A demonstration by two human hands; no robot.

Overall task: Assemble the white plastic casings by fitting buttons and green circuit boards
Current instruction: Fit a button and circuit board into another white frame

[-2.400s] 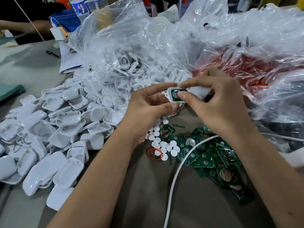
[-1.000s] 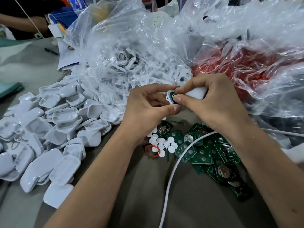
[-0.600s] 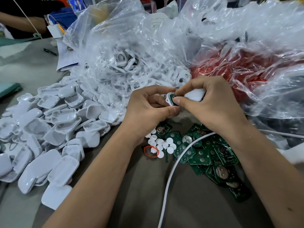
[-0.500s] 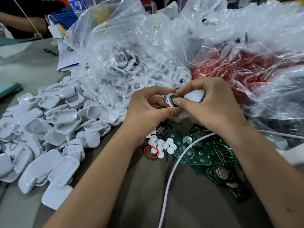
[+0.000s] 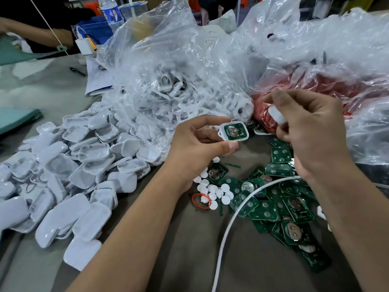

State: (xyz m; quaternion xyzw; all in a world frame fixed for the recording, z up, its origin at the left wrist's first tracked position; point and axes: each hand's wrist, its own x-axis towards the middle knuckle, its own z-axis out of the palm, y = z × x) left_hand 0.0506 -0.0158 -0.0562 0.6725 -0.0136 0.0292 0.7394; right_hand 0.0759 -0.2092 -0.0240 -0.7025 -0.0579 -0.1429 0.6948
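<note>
My left hand (image 5: pixel 200 144) grips a white casing half (image 5: pixel 233 131) with a green circuit board seated inside it, board face up. To the right, my right hand (image 5: pixel 305 131) is raised and blurred, its fingers curled round another white casing piece (image 5: pixel 276 114). Below the hands lies a heap of loose green circuit boards (image 5: pixel 280 203). A small cluster of white round buttons (image 5: pixel 214 191) sits beside the boards. A large pile of white casing shells (image 5: pixel 69 169) covers the table on the left.
A clear plastic bag of white parts (image 5: pixel 172 76) and a bag with red contents (image 5: pixel 315 85) rise behind the hands. A white cable (image 5: pixel 229 228) crosses the boards. A red rubber band (image 5: pixel 201 200) lies by the buttons. Another person's arm (image 5: pixel 42 36) is at far left.
My hands were pressed together over the casing. Now my right hand has pulled away up and to the right with its white piece, leaving the casing with the seated board in my left hand.
</note>
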